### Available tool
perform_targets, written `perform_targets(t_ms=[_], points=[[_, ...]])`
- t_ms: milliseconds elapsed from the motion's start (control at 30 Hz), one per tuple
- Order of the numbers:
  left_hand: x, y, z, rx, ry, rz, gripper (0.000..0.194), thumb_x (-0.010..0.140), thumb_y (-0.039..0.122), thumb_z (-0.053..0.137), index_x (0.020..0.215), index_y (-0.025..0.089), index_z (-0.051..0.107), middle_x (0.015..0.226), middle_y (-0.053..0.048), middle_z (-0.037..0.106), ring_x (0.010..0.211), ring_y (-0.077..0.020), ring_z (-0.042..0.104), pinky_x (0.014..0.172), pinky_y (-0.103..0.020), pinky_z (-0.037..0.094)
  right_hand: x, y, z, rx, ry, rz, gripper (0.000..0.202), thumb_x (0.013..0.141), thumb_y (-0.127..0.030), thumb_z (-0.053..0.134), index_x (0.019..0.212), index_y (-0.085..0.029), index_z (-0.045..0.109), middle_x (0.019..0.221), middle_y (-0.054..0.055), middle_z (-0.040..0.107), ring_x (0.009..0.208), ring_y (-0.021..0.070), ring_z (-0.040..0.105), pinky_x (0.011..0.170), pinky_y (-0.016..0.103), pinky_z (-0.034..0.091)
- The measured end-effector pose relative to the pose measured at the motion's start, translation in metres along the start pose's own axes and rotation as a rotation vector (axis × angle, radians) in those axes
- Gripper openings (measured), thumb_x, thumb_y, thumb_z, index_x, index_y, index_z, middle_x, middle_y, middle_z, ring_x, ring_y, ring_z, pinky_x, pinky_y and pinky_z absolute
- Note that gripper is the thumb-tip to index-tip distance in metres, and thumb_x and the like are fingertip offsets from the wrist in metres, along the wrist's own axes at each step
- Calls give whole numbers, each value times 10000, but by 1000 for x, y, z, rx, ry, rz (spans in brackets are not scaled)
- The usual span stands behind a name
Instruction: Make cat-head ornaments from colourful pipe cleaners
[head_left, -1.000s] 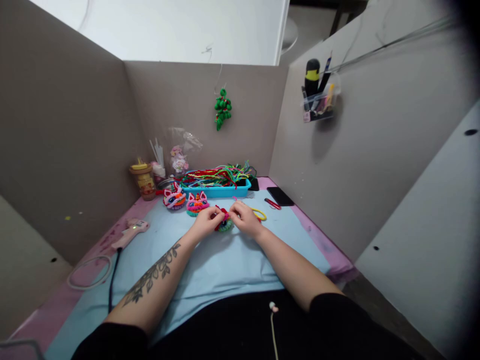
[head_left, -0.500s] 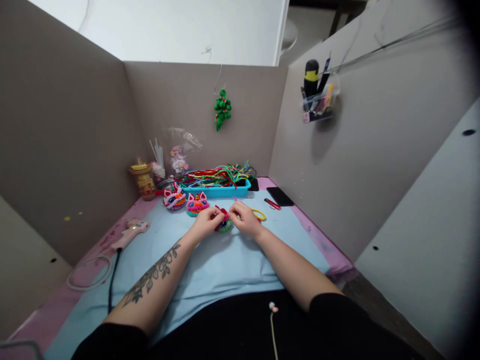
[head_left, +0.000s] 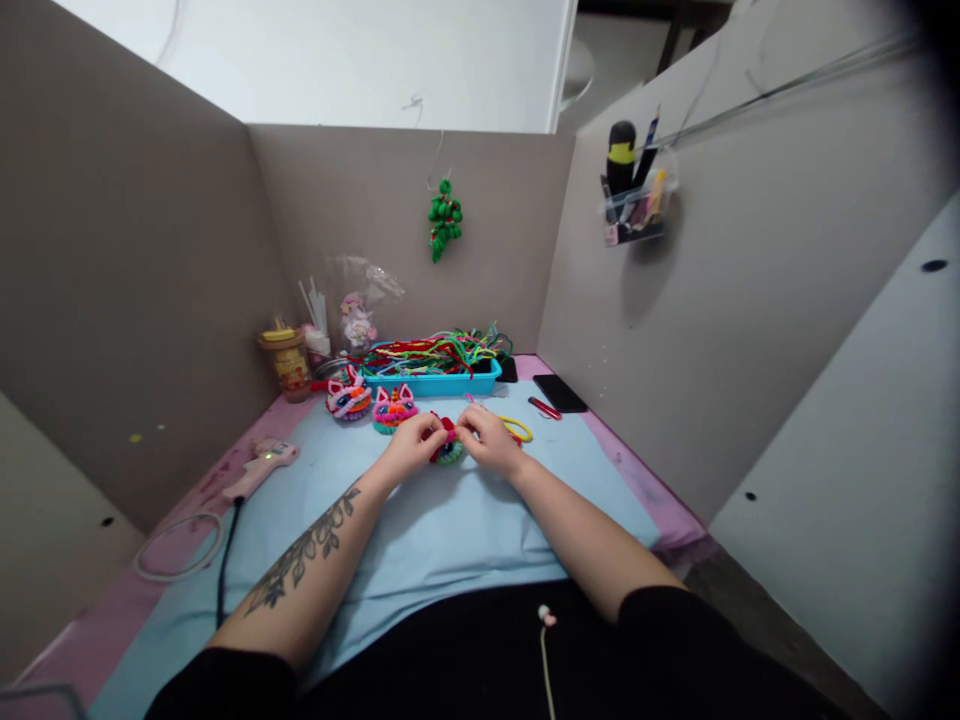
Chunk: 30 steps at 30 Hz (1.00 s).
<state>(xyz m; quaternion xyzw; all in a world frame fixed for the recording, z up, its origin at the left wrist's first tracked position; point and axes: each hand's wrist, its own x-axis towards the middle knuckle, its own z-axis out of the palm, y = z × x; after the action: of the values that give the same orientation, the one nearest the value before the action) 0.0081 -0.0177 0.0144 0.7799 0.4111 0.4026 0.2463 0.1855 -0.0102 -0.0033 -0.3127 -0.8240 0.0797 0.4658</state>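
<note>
Between my two hands, low over the pale blue cloth (head_left: 465, 530), is a small pipe-cleaner figure (head_left: 449, 453) in red, pink and green with a dark eye. My left hand (head_left: 417, 442) pinches it from the left, fingers closed. On the other side my right hand (head_left: 486, 436) has thumb and fingertips together at its pink top edge. My fingers partly hide the figure. Behind my left hand stand two similar fuzzy figures, one with an orange horn (head_left: 395, 406) and another with pink-and-white ears (head_left: 349, 397).
A blue tray (head_left: 435, 384) heaped with pipe cleaners stands at the back. Right of my hands lie a yellow loop (head_left: 519, 430), a red tool (head_left: 544, 408) and a black phone (head_left: 560, 393). At left rests a pink glue gun (head_left: 262, 468) with its cord; a drink cup (head_left: 286, 362) stands behind it.
Hardly anything differs. My right hand has shifted very slightly left at the figure's top edge; the left hand stays in place.
</note>
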Motion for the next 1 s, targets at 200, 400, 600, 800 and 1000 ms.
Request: perform_targets(t_ms=[200, 400, 600, 800, 1000], points=[[1, -2, 2, -25, 32, -39, 209, 744, 331, 523, 638, 152, 540, 590, 11, 512, 556, -109, 453, 545, -222, 365, 1, 1, 1, 11, 16, 3, 131, 824, -187, 456, 694, -202, 450, 694, 7, 484, 675, 149, 449, 648, 282, 360], [0, 0, 2, -105, 14, -123, 265, 751, 400, 525, 664, 151, 541, 568, 18, 509, 528, -104, 447, 530, -219, 361, 2, -4, -4, 39, 47, 35, 136, 817, -181, 454, 684, -206, 443, 678, 2, 473, 655, 147, 442, 642, 284, 364], [0, 0, 2, -158, 11, -157, 286, 742, 421, 532, 640, 155, 516, 543, 28, 488, 520, -102, 439, 511, -214, 341, 2, -5, -4, 43, 48, 44, 131, 809, -178, 453, 682, -208, 443, 682, 4, 473, 673, 152, 450, 652, 286, 368], [-1, 4, 2, -201, -5, -179, 275, 728, 417, 538, 643, 157, 507, 549, 24, 483, 533, -106, 432, 513, -219, 334, 2, -5, -5, 33, 41, 38, 135, 811, -176, 454, 682, -208, 435, 682, 3, 473, 660, 149, 445, 631, 278, 361], [-1, 4, 2, -193, -7, -167, 276, 723, 418, 537, 635, 158, 511, 559, 23, 483, 536, -106, 430, 519, -220, 339, 2, -3, -4, 32, 39, 36, 133, 814, -177, 452, 685, -208, 440, 687, 6, 479, 668, 151, 449, 628, 279, 362]])
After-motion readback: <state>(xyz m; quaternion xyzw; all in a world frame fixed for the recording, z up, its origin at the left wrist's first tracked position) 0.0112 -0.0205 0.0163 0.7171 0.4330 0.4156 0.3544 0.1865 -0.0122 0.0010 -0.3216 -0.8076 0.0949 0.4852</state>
